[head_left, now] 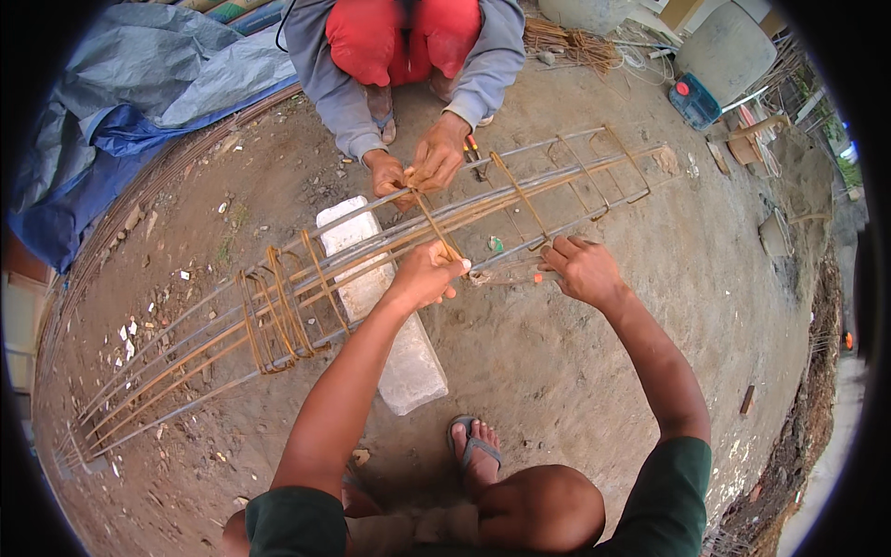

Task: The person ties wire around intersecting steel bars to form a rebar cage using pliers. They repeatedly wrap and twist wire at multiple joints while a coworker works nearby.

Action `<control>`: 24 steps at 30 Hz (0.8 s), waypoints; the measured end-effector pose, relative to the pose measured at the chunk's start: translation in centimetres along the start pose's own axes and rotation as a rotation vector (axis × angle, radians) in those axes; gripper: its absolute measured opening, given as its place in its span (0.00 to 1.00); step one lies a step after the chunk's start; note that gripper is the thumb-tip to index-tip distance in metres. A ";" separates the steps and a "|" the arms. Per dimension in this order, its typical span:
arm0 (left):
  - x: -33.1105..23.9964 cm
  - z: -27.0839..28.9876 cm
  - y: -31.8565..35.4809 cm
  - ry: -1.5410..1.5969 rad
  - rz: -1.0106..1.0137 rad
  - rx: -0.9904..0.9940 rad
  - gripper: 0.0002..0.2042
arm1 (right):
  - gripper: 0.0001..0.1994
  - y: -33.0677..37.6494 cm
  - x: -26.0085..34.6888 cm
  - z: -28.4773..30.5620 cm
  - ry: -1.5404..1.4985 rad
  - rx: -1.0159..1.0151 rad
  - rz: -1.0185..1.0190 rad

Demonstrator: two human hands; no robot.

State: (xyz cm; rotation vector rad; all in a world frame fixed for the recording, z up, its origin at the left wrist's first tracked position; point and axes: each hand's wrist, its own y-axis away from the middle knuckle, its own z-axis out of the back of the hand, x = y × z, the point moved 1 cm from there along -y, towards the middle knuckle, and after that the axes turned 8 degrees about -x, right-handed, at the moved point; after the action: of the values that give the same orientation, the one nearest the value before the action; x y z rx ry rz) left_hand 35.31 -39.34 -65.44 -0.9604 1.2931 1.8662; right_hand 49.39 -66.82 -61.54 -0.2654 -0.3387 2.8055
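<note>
A long cage of steel reinforcing bars (367, 249) runs from the lower left to the upper right, with rusty square stirrups around its bars. My left hand (429, 277) is closed at the near lower corner of a stirrup (432, 223), fingers pinched on it. To the right, my right hand (587, 269) has its fingers bent together at the near bar (574, 226); what they pinch is hidden. Across the cage, a co-worker's two hands (422, 165) work at the far top corner of the same stirrup. Several stirrups (283, 311) are bunched farther left.
A whitish block (408, 371) lies under the cage. Red-and-yellow-handled pliers (473, 148) lie by the co-worker's foot. Blue and grey tarpaulin (158, 84) covers the upper left. A blue container (696, 100), a bucket (775, 232) and rusty rods (575, 42) stand or lie at the right and back.
</note>
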 end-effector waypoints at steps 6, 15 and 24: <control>0.6 0.5 0.1 0.006 -0.026 -0.045 0.16 | 0.22 3.4 10.3 3.4 -0.854 0.468 -0.662; 1.4 0.5 2.0 -0.078 -0.259 -0.291 0.21 | 0.17 4.8 12.5 2.4 -1.402 0.576 -1.072; 9.9 12.3 19.8 -0.708 -0.819 -0.418 0.14 | 0.15 5.6 12.9 1.5 -0.449 0.296 -0.742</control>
State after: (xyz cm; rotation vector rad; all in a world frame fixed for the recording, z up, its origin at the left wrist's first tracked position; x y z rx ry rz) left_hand 11.24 -32.30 -61.71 -0.7403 0.0450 1.5682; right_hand 35.43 -68.21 -63.42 0.4718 -0.0786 2.1021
